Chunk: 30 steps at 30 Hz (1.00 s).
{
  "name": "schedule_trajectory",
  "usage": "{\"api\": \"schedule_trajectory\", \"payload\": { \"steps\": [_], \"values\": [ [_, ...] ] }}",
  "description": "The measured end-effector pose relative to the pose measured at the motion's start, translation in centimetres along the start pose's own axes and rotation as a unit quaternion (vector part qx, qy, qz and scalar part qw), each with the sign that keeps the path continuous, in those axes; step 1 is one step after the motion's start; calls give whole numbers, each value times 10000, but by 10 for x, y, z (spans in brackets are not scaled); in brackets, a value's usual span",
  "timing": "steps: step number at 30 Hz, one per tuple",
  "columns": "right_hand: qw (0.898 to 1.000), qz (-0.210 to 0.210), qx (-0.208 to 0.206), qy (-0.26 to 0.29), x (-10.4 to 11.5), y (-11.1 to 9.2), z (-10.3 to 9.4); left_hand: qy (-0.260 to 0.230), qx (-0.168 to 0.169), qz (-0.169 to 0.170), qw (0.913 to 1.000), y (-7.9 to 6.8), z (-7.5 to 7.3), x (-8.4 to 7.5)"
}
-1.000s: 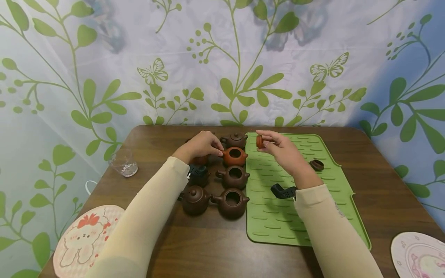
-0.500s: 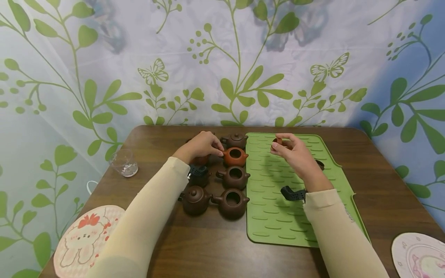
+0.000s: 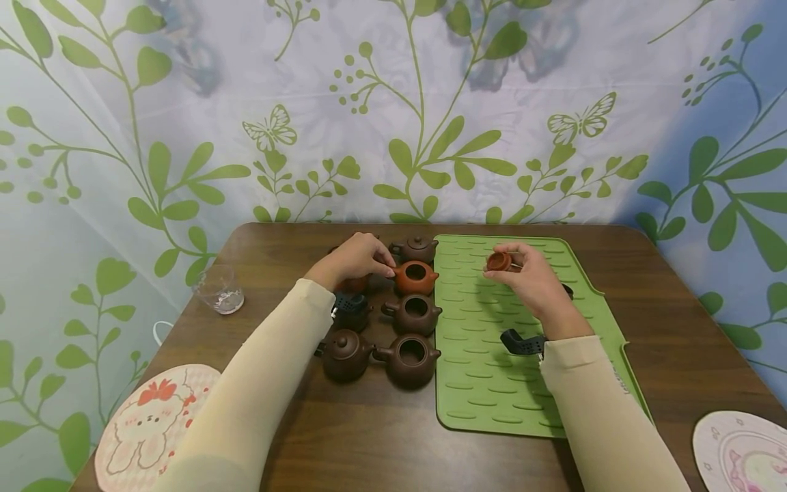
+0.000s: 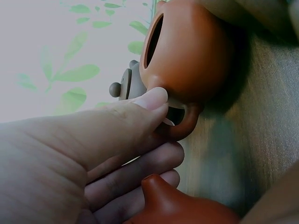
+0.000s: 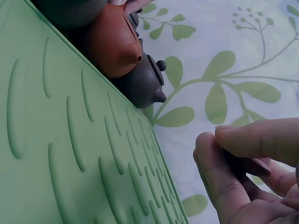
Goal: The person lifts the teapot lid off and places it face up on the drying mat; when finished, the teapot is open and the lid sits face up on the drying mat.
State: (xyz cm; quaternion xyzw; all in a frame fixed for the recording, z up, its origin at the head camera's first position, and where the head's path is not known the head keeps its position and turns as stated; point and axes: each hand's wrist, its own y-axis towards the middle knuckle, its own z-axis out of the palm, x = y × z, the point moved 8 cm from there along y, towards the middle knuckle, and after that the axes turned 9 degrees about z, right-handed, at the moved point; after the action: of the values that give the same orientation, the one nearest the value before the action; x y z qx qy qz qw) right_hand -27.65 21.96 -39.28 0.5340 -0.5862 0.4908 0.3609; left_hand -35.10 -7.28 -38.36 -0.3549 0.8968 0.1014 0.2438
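Note:
My left hand [image 3: 356,258] pinches the handle of an orange clay teapot [image 3: 419,288], whose round opening is uncovered. In the left wrist view, thumb and fingers meet at that handle [image 4: 187,126]. Over the green mat, my right hand [image 3: 530,283] holds a small orange teapot lid [image 3: 499,262] between thumb and fingers, its hollow side showing in the head view. Two dark brown teapots without lids, a middle one [image 3: 424,322] and a front one [image 3: 393,372], stand nearer me. Under my left hand, another orange teapot [image 4: 182,207] is partly hidden.
A ribbed green mat [image 3: 479,389] lies right of the teapots. Lidded brown teapots stand at the front left [image 3: 346,361] and back [image 3: 423,250]. My right wrist mostly hides a dark lid [image 3: 568,292]. A glass [image 3: 226,298] and rabbit placemat [image 3: 147,427] are at left.
My right hand has carried the orange lid rightward, away from the teapot, and turned it so its hollow side shows. My left hand has stayed at the teapot's handle.

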Motion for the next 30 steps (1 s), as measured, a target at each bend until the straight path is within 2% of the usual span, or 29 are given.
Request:
{"api": "schedule_trajectory", "payload": {
  "steps": [10,15,20,30],
  "values": [
    [9980,241,52,-583,-11,-1,-2,62,-1,60,10000,0,0,-2],
    [9948,108,170,-994,-14,0,4,47,-13,94,9999,0,0,-2],
    [9897,15,109,-1426,-16,1,10,45,-26,107,9999,0,0,-2],
    [9804,75,115,-1964,-18,2,19,-53,-42,65,10000,-1,0,1]
  ]
}}
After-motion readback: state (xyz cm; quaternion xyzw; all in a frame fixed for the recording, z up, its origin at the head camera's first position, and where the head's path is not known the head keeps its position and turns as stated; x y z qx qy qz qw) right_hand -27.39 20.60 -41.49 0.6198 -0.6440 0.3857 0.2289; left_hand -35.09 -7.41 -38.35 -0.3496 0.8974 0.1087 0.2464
